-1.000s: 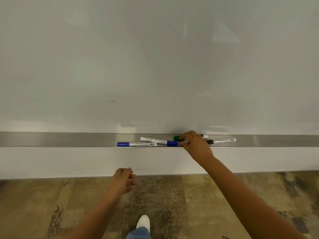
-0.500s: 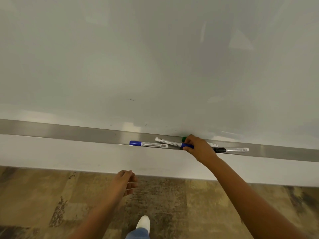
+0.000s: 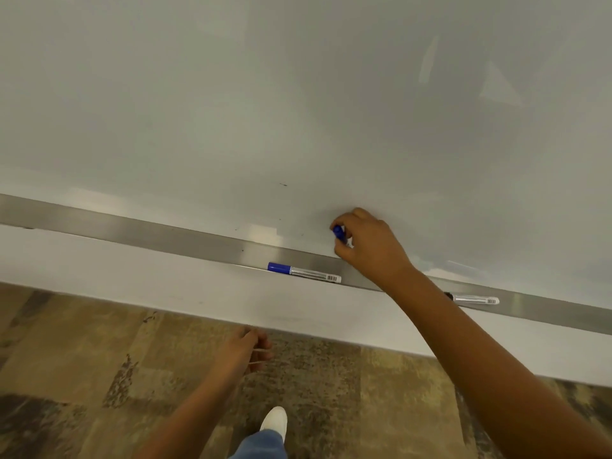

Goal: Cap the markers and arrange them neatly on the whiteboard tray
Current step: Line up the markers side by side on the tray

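Observation:
My right hand (image 3: 371,248) is raised just above the metal whiteboard tray (image 3: 172,235), with its fingers closed on a blue-capped marker (image 3: 338,233); only the blue end shows, the rest is hidden in the fist. A second blue-capped marker (image 3: 304,272) lies flat on the tray to the left of that hand. A black-tipped marker (image 3: 473,299) lies on the tray to the right, partly behind my forearm. The green marker is out of sight. My left hand (image 3: 246,351) hangs low over the floor, fingers loosely curled, holding nothing.
The whiteboard (image 3: 298,111) fills the upper view, with a white wall strip under the tray. Below is a mottled brown floor (image 3: 82,376), where my white shoe (image 3: 274,419) shows.
My right hand has closed on the blue marker that lay across the others and lifted it off the tray. The view has tilted and moved closer. The left hand stays low.

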